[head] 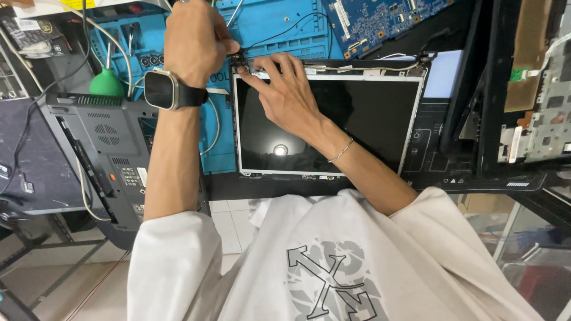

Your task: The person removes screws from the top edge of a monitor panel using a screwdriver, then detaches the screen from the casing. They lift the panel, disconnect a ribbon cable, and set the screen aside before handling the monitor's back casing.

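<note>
Nearest to you, below your white printed shirt (333, 261), pale floor tiles (229, 223) show past the bench edge, with a metal frame (53, 244) of the stand at lower left. The work surface is a dark bench (267, 185), and on it lies a bare laptop screen panel (324, 122), face up, black glass in a silver-white border, with a lamp's glare near its lower middle. To your left a grey laptop base (104, 151) sits upside down, vents and labels showing. To your right a black cover (476, 95) and an opened chassis (544, 113) with boards and tape lean close together.

Your right hand (285, 89) lies on the panel's upper left, fingers spread and pressing flat near the hinge corner (239, 59), gripping nothing. Your left hand (193, 38), with a dark watch (162, 90) on the wrist, is curled tight just above that corner; what it pinches is hidden by the knuckles.

Farther off, a blue repair mat (279, 32) spreads under the panel's top edge, carrying a green air-blower bulb (107, 83), white cables (113, 41) and a blue circuit board (380, 18).
</note>
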